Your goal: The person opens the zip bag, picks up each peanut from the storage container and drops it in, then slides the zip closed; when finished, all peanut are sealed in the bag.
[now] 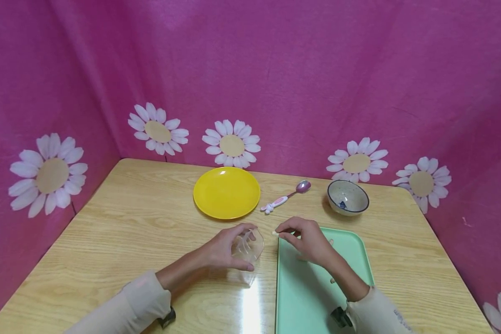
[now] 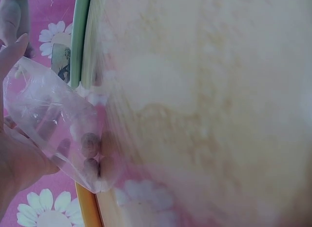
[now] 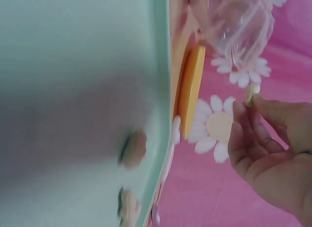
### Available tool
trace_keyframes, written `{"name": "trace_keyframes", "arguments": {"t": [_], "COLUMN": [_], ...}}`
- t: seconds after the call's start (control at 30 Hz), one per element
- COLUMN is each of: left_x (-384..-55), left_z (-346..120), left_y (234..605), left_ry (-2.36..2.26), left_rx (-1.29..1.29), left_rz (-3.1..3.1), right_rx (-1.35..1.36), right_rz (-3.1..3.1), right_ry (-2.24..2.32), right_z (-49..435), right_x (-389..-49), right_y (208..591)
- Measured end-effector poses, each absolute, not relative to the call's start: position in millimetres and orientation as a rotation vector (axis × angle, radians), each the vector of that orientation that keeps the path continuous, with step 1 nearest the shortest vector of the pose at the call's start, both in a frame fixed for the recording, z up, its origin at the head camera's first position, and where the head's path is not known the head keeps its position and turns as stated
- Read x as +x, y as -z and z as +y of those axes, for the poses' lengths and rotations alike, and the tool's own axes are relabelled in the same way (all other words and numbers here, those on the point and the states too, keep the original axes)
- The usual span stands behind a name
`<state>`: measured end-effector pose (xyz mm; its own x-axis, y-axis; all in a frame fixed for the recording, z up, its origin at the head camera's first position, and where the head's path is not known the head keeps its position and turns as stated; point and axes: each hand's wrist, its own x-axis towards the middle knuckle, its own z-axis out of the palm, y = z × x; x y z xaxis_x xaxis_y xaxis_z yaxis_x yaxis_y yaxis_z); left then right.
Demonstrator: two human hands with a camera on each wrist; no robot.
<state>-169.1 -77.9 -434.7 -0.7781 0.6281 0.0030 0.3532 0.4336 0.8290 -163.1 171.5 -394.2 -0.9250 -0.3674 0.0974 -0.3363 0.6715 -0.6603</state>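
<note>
Pink cloth (image 1: 250,69) backs the desk (image 1: 129,222), where the left grip (image 1: 226,248) holds a clear bag (image 1: 255,245), likely light, floppy and best held near its mouth, while the right grip (image 1: 310,239) pinches a pale, probably brittle piece (image 1: 275,233) by the tray (image 1: 302,301).

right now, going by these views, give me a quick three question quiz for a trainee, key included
1. Multiple choice: relative to the yellow plate and the bowl, where does the spoon lie in the head view? a) on the plate b) in the bowl c) between the two
2. True or false: the left grip holds the clear container while the right grip pinches a small pale piece.
3. Count: how many tan pieces show on the green tray in the right wrist view?

Key: 1: c. 2: true. 3: two.
</note>
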Motion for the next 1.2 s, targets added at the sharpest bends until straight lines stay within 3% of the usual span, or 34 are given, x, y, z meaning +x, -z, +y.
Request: {"name": "trace_keyframes", "arguments": {"t": [0.4,0.7,1.2], "left_x": [-168.6,-167.1,-166.8], "left_z": [-77.8,-77.8,-77.1], "left_y": [435.8,435.8,433.4], "left_ry": [-1.253,-1.254,-1.289], "left_rx": [0.868,0.888,0.832], "left_rz": [2.404,2.413,2.388], "right_rx": [-0.801,-0.726,-0.492], "right_rz": [2.75,2.771,2.869], "right_ry": [1.149,1.191,1.138], "right_z": [142.2,144.0,192.1], "right_x": [-154.7,-153.2,-162.9], "right_y": [400.1,398.4,400.4]}}
